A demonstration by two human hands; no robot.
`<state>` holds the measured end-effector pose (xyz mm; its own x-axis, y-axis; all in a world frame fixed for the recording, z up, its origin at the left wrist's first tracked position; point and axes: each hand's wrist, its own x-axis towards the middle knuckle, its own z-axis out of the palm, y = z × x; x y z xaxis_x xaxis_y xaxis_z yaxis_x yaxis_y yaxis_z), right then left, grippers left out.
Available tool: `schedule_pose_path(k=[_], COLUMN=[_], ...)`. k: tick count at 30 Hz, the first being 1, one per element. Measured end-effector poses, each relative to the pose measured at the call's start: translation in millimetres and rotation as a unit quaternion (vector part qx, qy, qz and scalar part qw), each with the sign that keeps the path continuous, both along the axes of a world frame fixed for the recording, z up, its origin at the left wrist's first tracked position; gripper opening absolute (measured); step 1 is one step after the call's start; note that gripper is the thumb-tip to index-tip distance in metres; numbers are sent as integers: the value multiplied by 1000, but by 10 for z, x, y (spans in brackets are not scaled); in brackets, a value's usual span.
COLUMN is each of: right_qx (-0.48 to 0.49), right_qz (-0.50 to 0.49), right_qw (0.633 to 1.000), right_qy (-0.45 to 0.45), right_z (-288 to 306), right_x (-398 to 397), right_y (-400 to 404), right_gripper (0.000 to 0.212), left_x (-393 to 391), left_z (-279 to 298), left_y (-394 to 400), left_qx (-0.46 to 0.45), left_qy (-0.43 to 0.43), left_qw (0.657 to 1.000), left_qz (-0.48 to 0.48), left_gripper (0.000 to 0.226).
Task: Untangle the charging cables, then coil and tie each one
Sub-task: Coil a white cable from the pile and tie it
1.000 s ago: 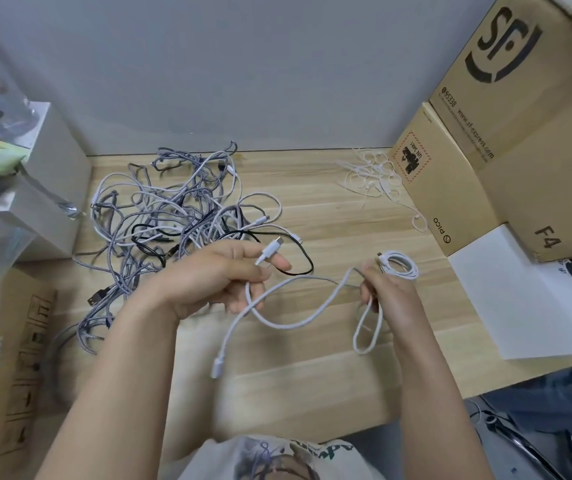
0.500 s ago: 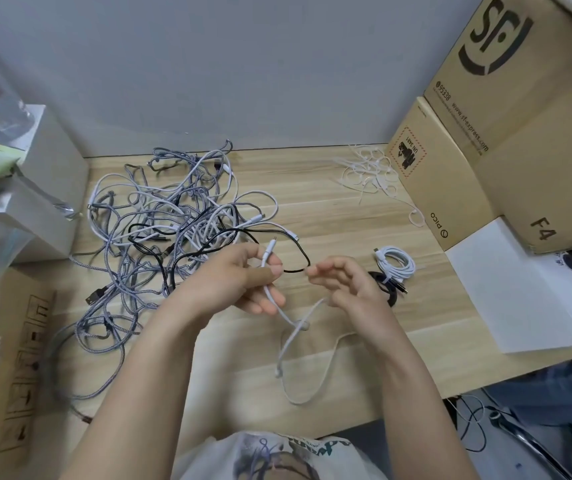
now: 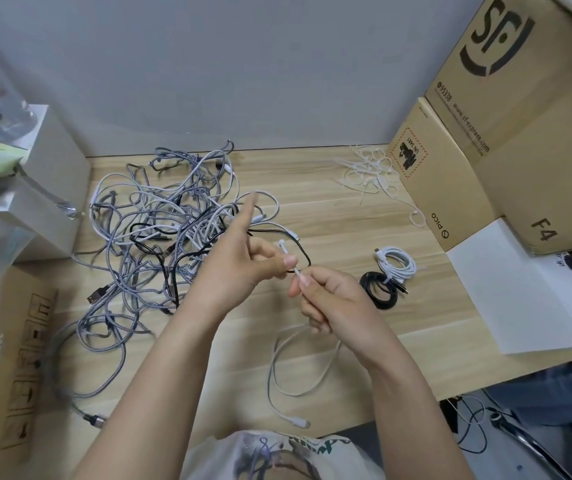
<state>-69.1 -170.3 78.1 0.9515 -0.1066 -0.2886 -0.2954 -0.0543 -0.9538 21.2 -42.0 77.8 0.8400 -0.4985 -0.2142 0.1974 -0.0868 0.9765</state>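
A loose white cable (image 3: pixel 279 372) hangs from both hands and loops over the wooden desk (image 3: pixel 329 216) toward its front edge. My left hand (image 3: pixel 243 261) pinches the cable just below its plug, index finger stretched out. My right hand (image 3: pixel 326 296) pinches the same cable right beside it. A big tangle of grey braided, white and black cables (image 3: pixel 160 233) lies on the desk's left half. A coiled, tied white cable (image 3: pixel 397 263) and a coiled black cable (image 3: pixel 379 289) rest to the right of my hands.
A heap of white ties (image 3: pixel 372 174) lies at the back right. Cardboard boxes (image 3: pixel 485 140) and a white sheet (image 3: pixel 513 292) fill the right side. A grey box (image 3: pixel 45 188) and plastic bags stand at the left. Another cardboard box (image 3: pixel 11 368) sits at the front left.
My right hand let go of the coiled white cable, now lying on the desk, and came in close to my left hand, taking the loose white cable. The slack dropped toward the front edge.
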Motion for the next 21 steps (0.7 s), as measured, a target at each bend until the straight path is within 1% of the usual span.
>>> schedule_pose_path(k=[1, 2, 3, 4, 5, 7, 8, 10, 13, 15, 18, 21], right_qx=[7, 16, 23, 29, 34, 33, 28, 19, 15, 16, 24, 45], right_qz=[-5, -11, -17, -23, -31, -50, -61, -81, -108, -125, -163, -192], right_qw=[1000, 1000, 1000, 999, 999, 998, 997, 996, 992, 989, 981, 973], right_qy=[2, 2, 0, -3, -7, -19, -26, -43, -68, -81, -105, -120], right_z=[19, 40, 71, 96, 128, 180, 193, 204, 225, 260, 319, 313], right_x=[-3, -5, -6, -7, -8, -9, -10, -9, 5, 13, 5, 16], right_y=[-3, -12, -25, -35, -47, -75, -86, -98, -86, -92, -150, -192], right_gripper=[29, 29, 29, 29, 28, 26, 26, 28, 29, 29, 26, 18], left_x=[5, 7, 6, 7, 3, -1, -3, -16, -79, -129, -198, -246], left_z=[-6, -2, 6, 3, 7, 11, 18, 46, 98, 138, 198, 246], left_y=[0, 2, 3, 11, 11, 6, 0, -18, -57, -78, -90, -91], left_qx=[33, 77, 113, 133, 136, 112, 94, 49, -38, -89, -137, -211], left_qy=[-53, -110, -157, -185, -196, -202, -200, -164, -53, 37, 151, 245], left_qw=[998, 990, 979, 971, 967, 969, 970, 976, 986, 983, 963, 925], left_qz=[-16, -40, -63, -77, -84, -92, -102, -137, -154, -153, -176, -201], left_gripper=[71, 48, 30, 20, 19, 29, 29, 28, 31, 35, 37, 33])
